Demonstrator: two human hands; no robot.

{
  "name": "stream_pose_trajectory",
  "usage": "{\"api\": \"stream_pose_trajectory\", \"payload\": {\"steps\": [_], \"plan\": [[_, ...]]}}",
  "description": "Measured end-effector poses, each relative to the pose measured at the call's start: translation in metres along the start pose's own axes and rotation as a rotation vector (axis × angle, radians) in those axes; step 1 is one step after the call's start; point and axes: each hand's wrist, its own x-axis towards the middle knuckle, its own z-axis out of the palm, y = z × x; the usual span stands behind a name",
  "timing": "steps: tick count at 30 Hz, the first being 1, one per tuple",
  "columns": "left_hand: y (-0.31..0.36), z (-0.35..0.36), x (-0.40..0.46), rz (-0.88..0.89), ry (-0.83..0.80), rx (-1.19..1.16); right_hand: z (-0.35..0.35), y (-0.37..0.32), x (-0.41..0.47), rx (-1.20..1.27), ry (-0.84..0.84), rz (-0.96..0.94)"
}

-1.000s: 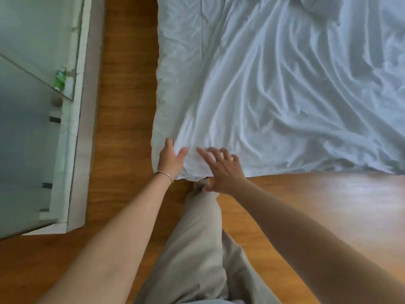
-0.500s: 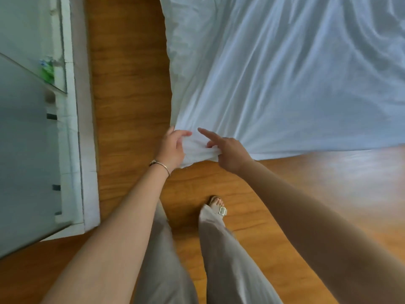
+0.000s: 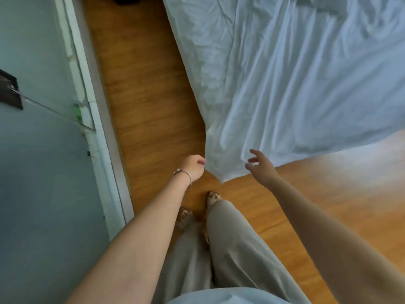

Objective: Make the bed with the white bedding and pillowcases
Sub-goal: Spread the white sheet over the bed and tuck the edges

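- Left hand [image 3: 194,167], a thin bracelet [image 3: 183,172] on its wrist, sits at the hanging corner of the white sheet [image 3: 295,84]; its fingers are curled in at the cloth's edge, but whether they actually pinch it I cannot tell.
- Right hand [image 3: 260,166] is spread and relaxed just beside the same corner, on the other side, holding nothing; its fingertips look close to the cloth rather than on it.
- From the head view, the sheet covers the bed at upper right, rumpled in long folds, with its near corner drooping down toward the wooden floor [image 3: 142,95], close in front of the person's feet.
- Handling, as a judgement: the cloth looks thin, light and limp, so it will sag and crease wherever it is unsupported. Take it by the corner and along the hem on both sides, then pull taut to flatten the folds.
- Count: two hands, one sheet, one bracelet. No pillowcase can be made out here; a bunched lump at the top right edge is too unclear to name.
- A pale wall [image 3: 32,194] with a white frame runs along the left.
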Motion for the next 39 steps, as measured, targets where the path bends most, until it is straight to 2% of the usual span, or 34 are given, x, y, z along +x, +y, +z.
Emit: {"api": "stream_pose_trajectory", "payload": {"steps": [3, 6, 9, 12, 18, 24, 29, 35, 39], "plan": [[0.052, -0.034, 0.017, 0.061, -0.060, -0.121, -0.012, -0.044, 0.011, 0.224, 0.035, 0.068], [0.098, -0.069, 0.041, 0.143, -0.129, -0.135, -0.023, -0.091, 0.029, 0.400, 0.060, 0.043], [0.137, -0.111, 0.080, 0.169, -0.196, -0.091, -0.036, -0.131, 0.060, 0.470, 0.098, 0.016], [0.179, -0.162, 0.127, 0.196, -0.141, -0.054, -0.053, -0.173, 0.100, 0.487, 0.134, 0.064], [0.267, -0.263, 0.208, 0.288, -0.156, -0.026, -0.102, -0.290, 0.181, 0.651, 0.187, 0.092], [0.339, -0.349, 0.308, 0.356, -0.258, 0.071, -0.141, -0.405, 0.272, 0.792, 0.303, 0.073], [0.406, -0.414, 0.399, 0.457, -0.341, 0.195, -0.168, -0.470, 0.338, 0.983, 0.485, 0.207], [0.518, -0.436, 0.451, 0.648, -0.431, 0.318, -0.220, -0.522, 0.387, 1.160, 0.683, 0.264], [0.574, -0.407, 0.474, 0.669, -0.577, 0.421, -0.265, -0.505, 0.417, 1.177, 0.854, 0.350]]}}
